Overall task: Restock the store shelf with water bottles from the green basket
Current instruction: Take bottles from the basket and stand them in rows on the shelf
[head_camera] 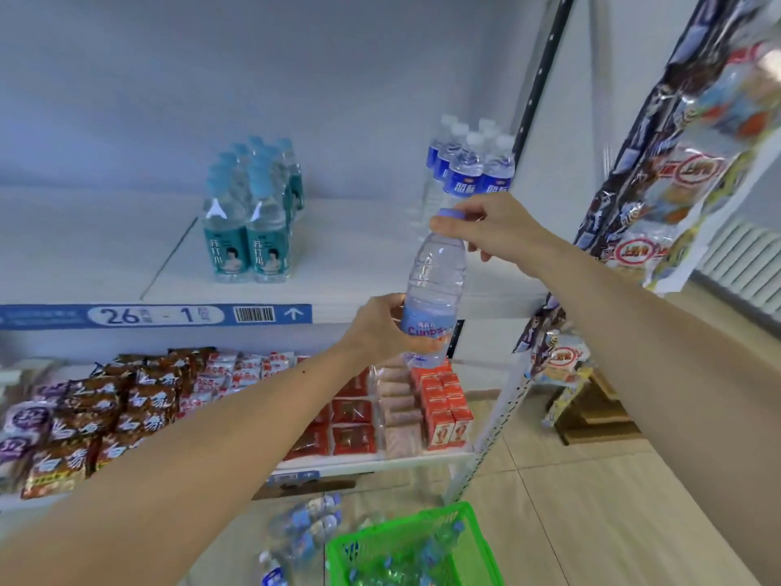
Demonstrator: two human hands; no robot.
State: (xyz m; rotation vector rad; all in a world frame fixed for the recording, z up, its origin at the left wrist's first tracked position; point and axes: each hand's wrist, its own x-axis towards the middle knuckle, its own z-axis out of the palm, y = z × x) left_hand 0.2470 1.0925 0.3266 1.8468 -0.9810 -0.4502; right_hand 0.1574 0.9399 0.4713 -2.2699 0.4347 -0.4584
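Above the shelf edge, head view: the clear plastic water bottle with a lilac cap and blue label [432, 289] is held upright by both hands.

Left hand [380, 327] grips the labelled lower body; right hand [486, 224] pinches the cap. Thin ribbed walls probably flex and slip, and a full bottle weighs noticeably, so hold at the label. Obstacles: blue-labelled bottles [473, 167] behind, teal-labelled bottles [249, 217] well left, hanging snack packets [659, 179] right. Green plastic basket [405, 543] stands below.

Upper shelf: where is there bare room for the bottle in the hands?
Bare upper shelf lies between the teal-label bottles and the blue-label bottles, and left of the teal group. The lower shelf is packed with snack packets. Both hands hold the water bottle.
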